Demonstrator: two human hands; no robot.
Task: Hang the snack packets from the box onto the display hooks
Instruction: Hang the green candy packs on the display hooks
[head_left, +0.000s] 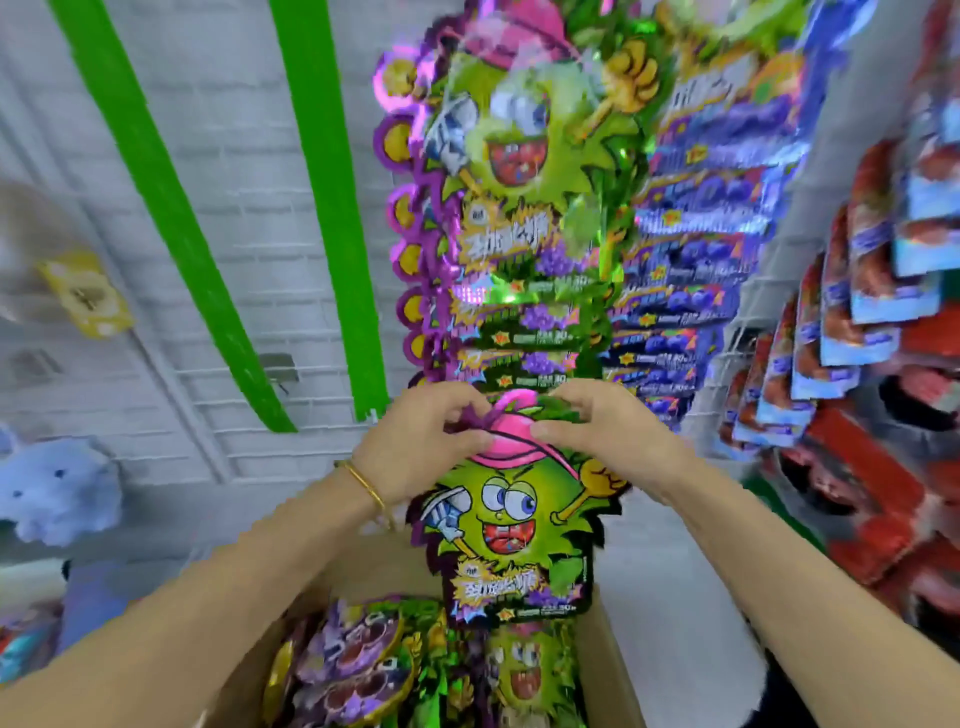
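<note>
Head view, looking up along the display.

- Green snack packet (511, 525), with a cartoon spiky face and a pink cap, was held upright in front of the rack and just above the cardboard box (615, 670). Its top edge sat right under the lowest packet of the hanging green column (524, 208). Whether it was on a hook could not be told; fingers covered that spot.
- Left hand (421, 441) pinched the top left of the packet at the cap, fingers curled over the edge. A gold bangle (366, 486) sat on that wrist.
- Right hand (597, 436) pinched the top right the same way, thumb pressed on the pink cap. The two hands were close together, fingertips nearly meeting.
- The box was open below the forearms, with loose packets (363, 665) in it, purple and green ones mixed.
- A column of blue packets (701, 234) hung just right of the green column. Red packets (857, 312) hung farther right.
- Behind all this stood a white wire grid panel (208, 260) with two green stripes (322, 208).
- Far left: a pale blue plush toy (57, 488) and a yellow tag (85, 293), both blurred.
</note>
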